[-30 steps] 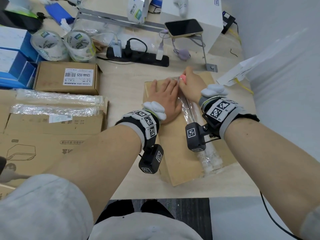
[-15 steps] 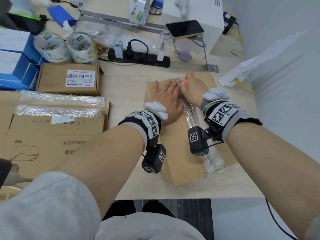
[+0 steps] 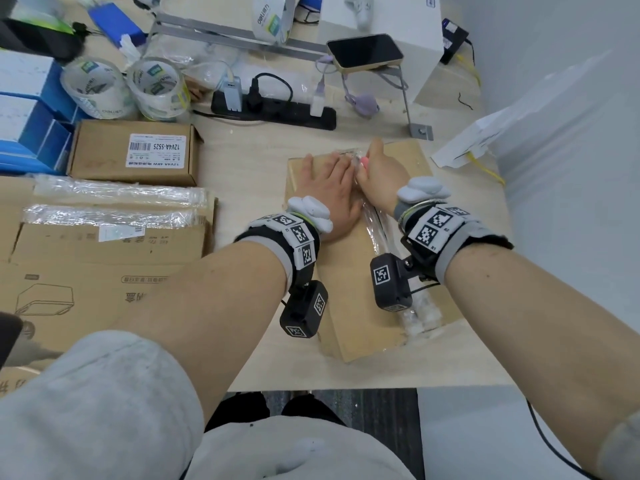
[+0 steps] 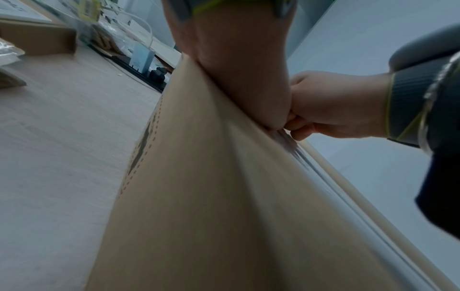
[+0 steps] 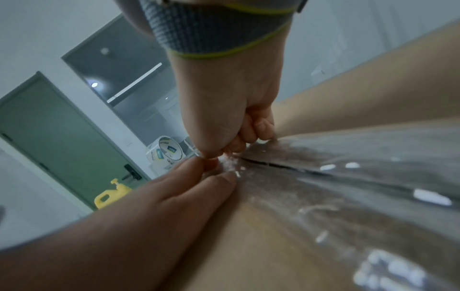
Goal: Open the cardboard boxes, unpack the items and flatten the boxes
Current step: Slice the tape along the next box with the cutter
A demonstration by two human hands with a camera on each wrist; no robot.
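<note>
Right hand (image 3: 381,174) edged along taped box (image 3: 360,306)

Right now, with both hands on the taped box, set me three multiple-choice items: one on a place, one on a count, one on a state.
1. Where does the left hand lie?
A. flat on the cardboard box
B. on the power strip
C. on the phone

2. How many clear tape rolls stand side by side behind the labelled box?
A. one
B. two
C. four

3. What is the right hand doing?
A. lying flat and open
B. hanging off the table
C. curled, fingers pinching at the tape strip

Answers: 1 A, palm down on the box top; 2 B, two rolls next to each other; 3 C, the right wrist view shows the pinch at the seam.
</note>
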